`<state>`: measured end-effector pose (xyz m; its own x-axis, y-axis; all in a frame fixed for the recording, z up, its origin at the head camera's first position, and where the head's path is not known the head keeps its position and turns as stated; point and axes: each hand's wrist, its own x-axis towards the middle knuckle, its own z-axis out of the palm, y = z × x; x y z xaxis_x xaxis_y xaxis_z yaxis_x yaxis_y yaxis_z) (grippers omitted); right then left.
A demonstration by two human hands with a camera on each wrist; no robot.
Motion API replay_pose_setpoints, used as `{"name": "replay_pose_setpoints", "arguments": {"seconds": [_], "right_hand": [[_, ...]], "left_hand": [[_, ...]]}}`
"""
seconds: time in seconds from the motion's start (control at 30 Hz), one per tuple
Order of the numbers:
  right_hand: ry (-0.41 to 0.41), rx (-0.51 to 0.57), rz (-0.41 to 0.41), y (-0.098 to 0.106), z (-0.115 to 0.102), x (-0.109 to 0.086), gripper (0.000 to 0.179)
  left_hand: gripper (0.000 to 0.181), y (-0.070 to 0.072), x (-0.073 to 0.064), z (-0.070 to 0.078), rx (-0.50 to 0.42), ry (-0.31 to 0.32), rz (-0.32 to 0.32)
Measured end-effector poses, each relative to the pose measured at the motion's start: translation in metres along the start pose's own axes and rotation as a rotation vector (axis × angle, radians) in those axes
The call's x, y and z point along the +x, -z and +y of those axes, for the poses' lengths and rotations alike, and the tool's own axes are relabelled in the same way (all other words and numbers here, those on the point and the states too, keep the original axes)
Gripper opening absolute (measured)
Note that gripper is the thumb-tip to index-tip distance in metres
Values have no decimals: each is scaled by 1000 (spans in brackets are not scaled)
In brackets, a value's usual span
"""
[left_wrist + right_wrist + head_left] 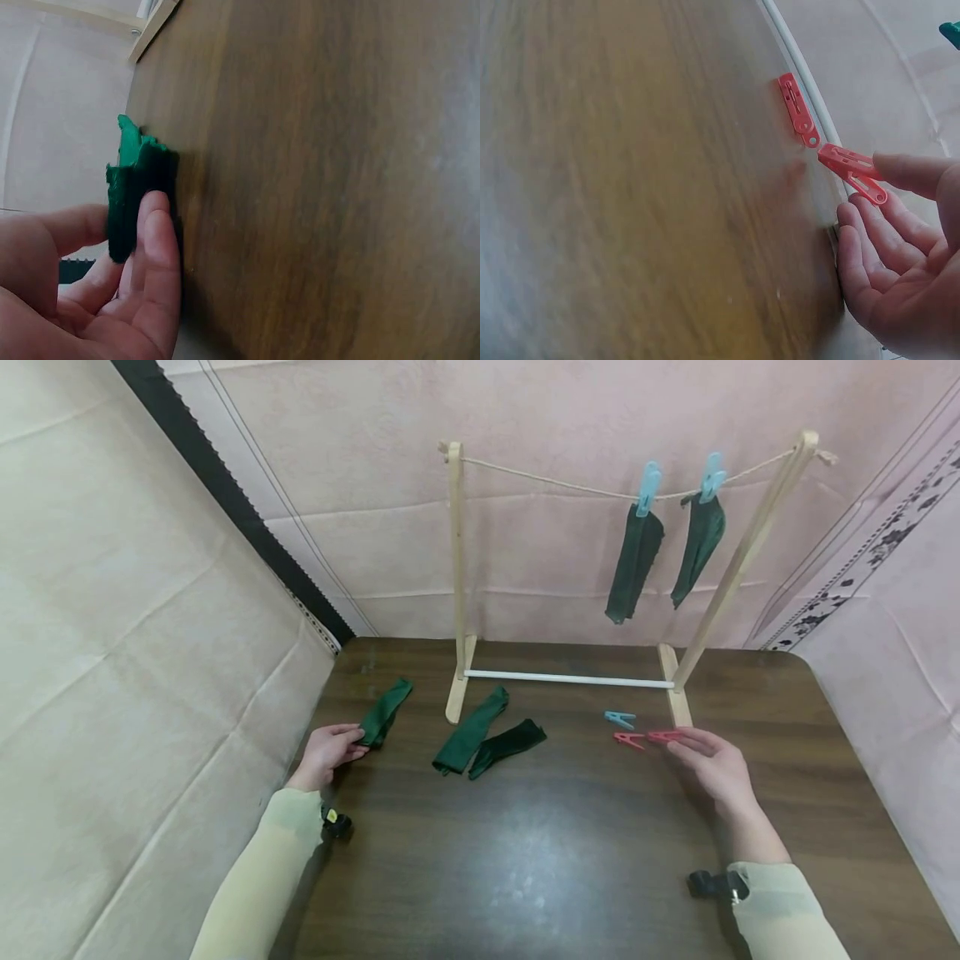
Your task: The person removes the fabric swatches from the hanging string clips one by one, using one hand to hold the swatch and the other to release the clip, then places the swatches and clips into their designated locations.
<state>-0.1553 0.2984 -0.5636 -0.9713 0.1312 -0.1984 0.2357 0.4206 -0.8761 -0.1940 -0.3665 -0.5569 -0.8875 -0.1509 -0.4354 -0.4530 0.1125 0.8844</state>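
At the left side of the table, my left hand (327, 755) grips one end of a dark green sock (386, 714); thumb and fingers pinch it from both sides in the left wrist view. My right hand (716, 772) pinches a red clothespin (846, 159) by its handle end, between thumb and fingers. Just beyond its tip lies a second red clothespin (795, 106), with a blue clothespin (620, 719) behind it in the head view. Two more green socks, one longer (472, 732) and one darker (508, 747), lie side by side between the hands.
A wooden drying rack (457, 560) stands at the table's back, with a rope (551, 479) strung between its posts and a white bar (566, 678) low down. Two green socks, one left (634, 567) and one right (701, 547), hang from the rope by light blue clothespins (648, 489).
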Motion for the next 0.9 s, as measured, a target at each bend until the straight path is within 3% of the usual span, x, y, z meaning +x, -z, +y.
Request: {"name": "replay_pose_setpoints", "arguments": {"seconds": [0.37, 0.63, 0.9], "right_hand": [[-2, -19, 3, -2, 1, 2, 66], [15, -76, -15, -3, 3, 2, 66], [25, -180, -16, -2, 3, 1, 64]], "left_hand": [[50, 2, -4, 2, 70, -46, 20], [51, 2, -5, 1, 89, -101, 1], [46, 3, -6, 1, 210, -140, 42]]}}
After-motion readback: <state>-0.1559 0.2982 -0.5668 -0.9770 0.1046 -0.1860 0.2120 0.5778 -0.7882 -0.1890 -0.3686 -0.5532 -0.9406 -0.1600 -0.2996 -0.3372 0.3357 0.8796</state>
